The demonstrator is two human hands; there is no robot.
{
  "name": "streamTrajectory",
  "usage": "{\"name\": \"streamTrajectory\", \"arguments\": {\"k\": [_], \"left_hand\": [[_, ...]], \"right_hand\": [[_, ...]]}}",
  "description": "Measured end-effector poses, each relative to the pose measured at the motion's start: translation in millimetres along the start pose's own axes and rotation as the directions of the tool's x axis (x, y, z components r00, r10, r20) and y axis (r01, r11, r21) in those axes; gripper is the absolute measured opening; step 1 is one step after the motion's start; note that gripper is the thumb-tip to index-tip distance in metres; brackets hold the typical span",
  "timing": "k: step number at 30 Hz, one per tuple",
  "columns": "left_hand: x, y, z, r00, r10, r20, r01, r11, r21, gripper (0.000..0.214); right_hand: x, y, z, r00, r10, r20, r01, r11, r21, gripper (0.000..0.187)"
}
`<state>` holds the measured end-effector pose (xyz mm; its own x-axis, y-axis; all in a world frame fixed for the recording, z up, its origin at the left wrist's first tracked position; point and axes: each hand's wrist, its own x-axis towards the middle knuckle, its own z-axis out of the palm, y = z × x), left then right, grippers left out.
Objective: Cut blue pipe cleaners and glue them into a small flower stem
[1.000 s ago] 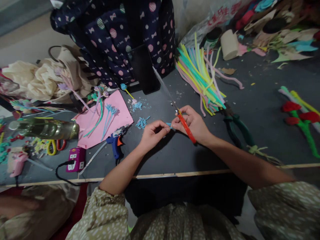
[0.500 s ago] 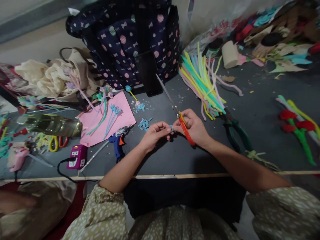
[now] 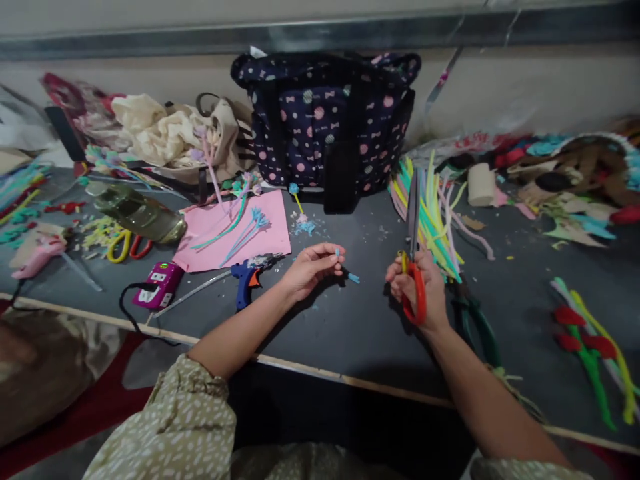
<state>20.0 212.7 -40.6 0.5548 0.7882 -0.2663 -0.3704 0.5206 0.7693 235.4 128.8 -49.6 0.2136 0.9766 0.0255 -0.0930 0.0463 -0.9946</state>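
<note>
My left hand (image 3: pixel 313 272) is closed in a pinch on a short blue pipe cleaner piece (image 3: pixel 337 253), held above the table. Just right of those fingertips shows another small blue piece (image 3: pixel 353 278); whether it touches the hand I cannot tell. In my right hand (image 3: pixel 431 287) is a pair of scissors (image 3: pixel 413 263) with orange and yellow handles, the blades pointing away from me. The blades overlap the view of a bundle of pastel pipe cleaners (image 3: pixel 425 217). Pliers (image 3: pixel 477 327) with dark green handles lie beside my right wrist.
A blue glue gun (image 3: pixel 245 283) lies left of my left forearm, near a pink sheet (image 3: pixel 275 220) with pipe-cleaner flowers. Behind stand a dark patterned bag (image 3: pixel 300 127) and a phone (image 3: pixel 341 177). A bottle (image 3: pixel 137 212) and purple power adapter (image 3: pixel 159 285) are left; red-tipped green stems (image 3: pixel 593 373) lie right.
My hands, together before, are now apart: the right has moved right with the scissors, the left keeps a blue piece. The camera view has shifted, showing more wall.
</note>
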Motion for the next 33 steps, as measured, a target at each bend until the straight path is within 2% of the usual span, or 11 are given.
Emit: {"name": "streamTrajectory", "arguments": {"k": [1, 3, 5, 7, 10, 13, 16, 19, 24, 29, 33], "left_hand": [[0, 1, -1.0, 1.000, 0.010, -0.005, -0.011, 1.000, -0.016, 0.024], [1, 3, -2.8, 0.999, 0.035, -0.010, -0.035, 0.999, -0.040, 0.021], [2, 5, -4.1, 0.998, 0.065, -0.019, -0.066, 0.996, -0.058, 0.020], [2, 8, -4.7, 0.995, 0.093, -0.033, -0.095, 0.993, -0.072, 0.020], [1, 11, -4.5, 0.993, 0.106, -0.051, -0.111, 0.989, -0.101, 0.021], [1, 12, -3.3, 0.993, 0.101, -0.059, -0.108, 0.985, -0.134, 0.022], [1, 12, -2.0, 0.995, 0.075, -0.069, -0.084, 0.987, -0.140, 0.023], [1, 13, -2.1, 0.996, 0.055, -0.066, -0.064, 0.988, -0.141, 0.026], [1, 12, -4.5, 0.998, 0.041, -0.040, -0.045, 0.993, -0.111, 0.026], [-2, 4, 0.7, 0.998, 0.066, -0.022, -0.064, 0.992, 0.112, 0.019], [-6, -7, 9.4, 0.998, 0.045, 0.054, -0.060, 0.952, 0.299, 0.017]], "right_hand": [[0, 1, -2, 1.000, -0.003, -0.002, 0.003, 0.997, -0.076, 0.039], [-2, 1, -5, 0.996, -0.085, 0.008, 0.084, 0.964, -0.252, 0.035], [-5, 1, -6, 0.979, -0.191, 0.071, 0.202, 0.865, -0.459, 0.029], [-9, 1, -5, 0.956, -0.243, 0.166, 0.293, 0.733, -0.614, 0.019], [-12, 1, -3, 0.940, -0.263, 0.219, 0.339, 0.619, -0.708, 0.011], [-10, 8, -5, 0.954, -0.252, 0.164, 0.286, 0.587, -0.757, 0.022], [-7, 16, -8, 0.978, -0.190, 0.085, 0.189, 0.644, -0.741, 0.033], [-8, 19, -7, 0.983, -0.186, 0.008, 0.145, 0.739, -0.658, 0.035], [-13, 14, 1, 0.988, -0.152, -0.006, 0.131, 0.870, -0.476, 0.034], [-13, 5, 13, 0.999, -0.014, -0.034, 0.001, 0.934, -0.358, 0.042], [-10, 2, 20, 0.997, 0.064, -0.035, -0.071, 0.958, -0.277, 0.045]]}}
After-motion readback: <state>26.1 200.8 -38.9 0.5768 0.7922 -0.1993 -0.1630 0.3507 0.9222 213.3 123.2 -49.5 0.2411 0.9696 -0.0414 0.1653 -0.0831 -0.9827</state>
